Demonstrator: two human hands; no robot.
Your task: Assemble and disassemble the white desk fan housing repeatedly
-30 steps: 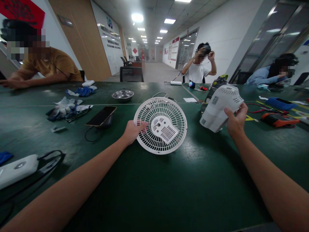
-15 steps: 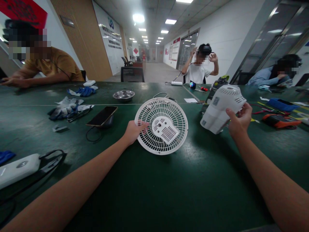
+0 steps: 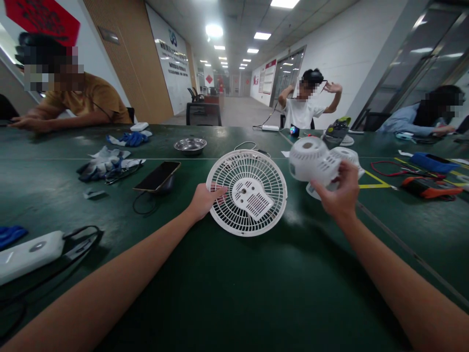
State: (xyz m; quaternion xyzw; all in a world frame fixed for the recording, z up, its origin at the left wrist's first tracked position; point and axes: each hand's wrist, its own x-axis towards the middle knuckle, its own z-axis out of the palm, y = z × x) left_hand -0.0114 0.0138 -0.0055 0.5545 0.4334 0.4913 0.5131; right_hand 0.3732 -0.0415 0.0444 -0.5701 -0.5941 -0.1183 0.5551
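Observation:
My left hand (image 3: pixel 202 201) grips the left rim of a round white fan grille (image 3: pixel 223 215), thumb on the front and fingers behind it. The grille is tilted up towards me above the green table, with a slotted plate at its centre. On the right, my right hand (image 3: pixel 342 193) is closed on a white plastic housing (image 3: pixel 309 159), which has a rounded end with a hole and vent slots. Motion blurs it a little. Another slotted white part (image 3: pixel 346 155) shows just behind my fingers; whether it belongs to the housing I cannot tell.
A metal bowl (image 3: pixel 190 145), a phone (image 3: pixel 158 176) and work gloves (image 3: pixel 104 164) lie to the left. A white device with a cable (image 3: pixel 34 252) is nearer. At right are an orange multimeter (image 3: pixel 430 187) and a blue case (image 3: pixel 433 162). Several people sit around the table.
My right hand has moved left with the white housing and turned it, so its rounded end now points left. My left hand and the grille have hardly moved.

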